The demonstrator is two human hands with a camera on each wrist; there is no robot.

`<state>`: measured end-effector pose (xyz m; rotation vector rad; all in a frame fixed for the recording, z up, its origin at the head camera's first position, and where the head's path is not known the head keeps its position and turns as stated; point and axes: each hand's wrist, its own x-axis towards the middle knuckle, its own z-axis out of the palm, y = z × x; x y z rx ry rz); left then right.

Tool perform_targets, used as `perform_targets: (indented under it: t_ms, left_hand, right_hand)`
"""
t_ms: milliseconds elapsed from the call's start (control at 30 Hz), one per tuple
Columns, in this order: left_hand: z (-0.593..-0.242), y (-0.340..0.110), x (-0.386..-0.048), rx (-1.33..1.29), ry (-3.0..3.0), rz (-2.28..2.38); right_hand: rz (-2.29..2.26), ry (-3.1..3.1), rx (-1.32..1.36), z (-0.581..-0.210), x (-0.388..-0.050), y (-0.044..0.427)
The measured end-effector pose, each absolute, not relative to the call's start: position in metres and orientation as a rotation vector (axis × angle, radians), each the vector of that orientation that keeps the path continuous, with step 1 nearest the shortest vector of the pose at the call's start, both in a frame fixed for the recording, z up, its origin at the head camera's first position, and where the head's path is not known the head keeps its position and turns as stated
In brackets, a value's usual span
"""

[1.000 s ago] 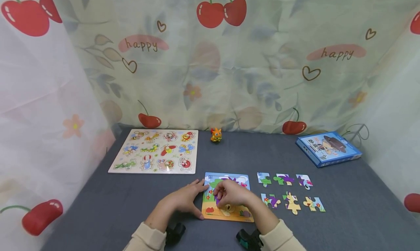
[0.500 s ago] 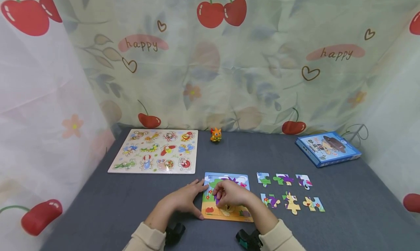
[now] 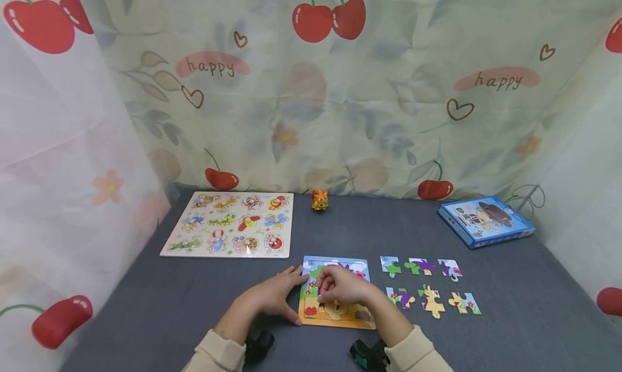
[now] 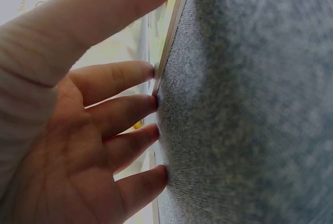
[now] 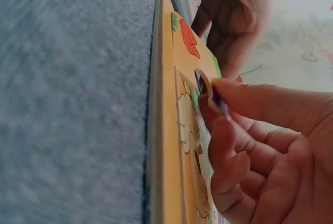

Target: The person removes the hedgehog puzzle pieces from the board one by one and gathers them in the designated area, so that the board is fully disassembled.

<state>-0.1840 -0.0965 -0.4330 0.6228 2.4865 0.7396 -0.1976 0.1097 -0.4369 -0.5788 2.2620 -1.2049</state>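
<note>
A small framed picture puzzle [image 3: 311,319] lies flat at the front middle of the table. My left hand [image 3: 274,295] touches its left edge, thumb at the near corner and straight fingers farther up; the left wrist view shows the fingertips against the board's side. Over the board, my right hand [image 3: 344,285] covers part of the picture. In the right wrist view the right hand [image 5: 270,151] pinches a puzzle piece [image 5: 207,90] between thumb and fingers, tilted above the board [image 5: 169,182]. Several loose pieces [image 3: 432,302] lie in two rows to the right.
A large insect-picture board [image 3: 257,231] lies at the back left. An orange toy figure [image 3: 319,200] stands at the back middle, and a blue box [image 3: 486,220] lies at the back right. Two black objects [image 3: 259,346] are near the wrists.
My right hand has shifted slightly, its thumb a little farther up and left over the board, and more of the picture below it shows. The left hand has stayed in place.
</note>
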Motion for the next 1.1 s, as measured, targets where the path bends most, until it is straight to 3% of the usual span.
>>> perform_targets:
  t_ms: [1100]
  left_hand:
    - [-0.431,-0.095,-0.183,0.607,2.484,0.729]
  right_hand:
    - [-1.428,2.265,-0.461,-0.433,-0.194,0.134]
